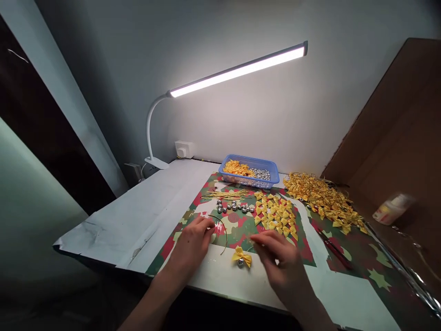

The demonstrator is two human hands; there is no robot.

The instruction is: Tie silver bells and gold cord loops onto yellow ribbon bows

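A yellow ribbon bow [242, 255] with a silver bell [240, 262] at its centre lies near the table's front edge, between my two hands. My left hand [193, 240] is to its left, thumb and fingers pinched together; what is between the fingertips is hidden. A thin gold cord [226, 234] curves from beside those fingers down towards the bow. On the other side, my right hand [277, 253] pinches a thin strand of cord that runs from the bow to its fingertips.
Behind my hands are loose bells [234, 207], gold cords [227, 195] and rows of yellow bows [275, 214]. A blue basket [248, 162] holds ribbon pieces and bells. Rightward are a bow pile [320, 197], a dark red-handled tool [332, 248] and a bottle [391, 209]. A lamp [237, 70] shines above.
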